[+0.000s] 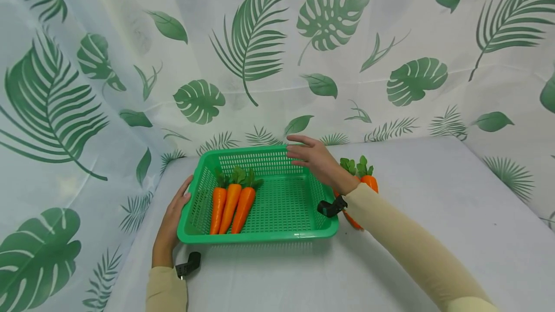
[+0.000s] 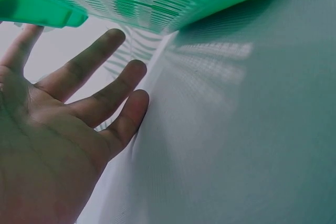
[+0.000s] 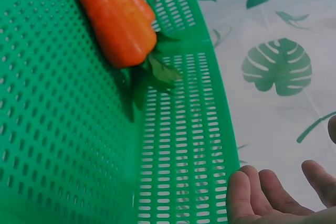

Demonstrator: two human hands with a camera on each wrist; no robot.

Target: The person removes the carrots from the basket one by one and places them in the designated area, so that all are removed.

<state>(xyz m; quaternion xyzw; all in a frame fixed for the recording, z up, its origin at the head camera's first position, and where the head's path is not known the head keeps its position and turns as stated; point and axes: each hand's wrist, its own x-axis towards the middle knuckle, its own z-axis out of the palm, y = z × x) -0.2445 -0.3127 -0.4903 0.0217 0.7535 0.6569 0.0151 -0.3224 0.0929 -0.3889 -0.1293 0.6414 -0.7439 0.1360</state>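
sleeves: cream, long | wrists: small black cameras | both grips: bare

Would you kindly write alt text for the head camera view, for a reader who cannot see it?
A green plastic basket on a white table holds three orange carrots along its left side. The left hand rests against the basket's left edge, the open right hand hovers over its back right corner, and more carrots lie outside, to the basket's right.

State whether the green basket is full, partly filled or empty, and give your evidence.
Partly filled. The green basket holds three carrots side by side at its left end; the rest of its perforated floor is bare.
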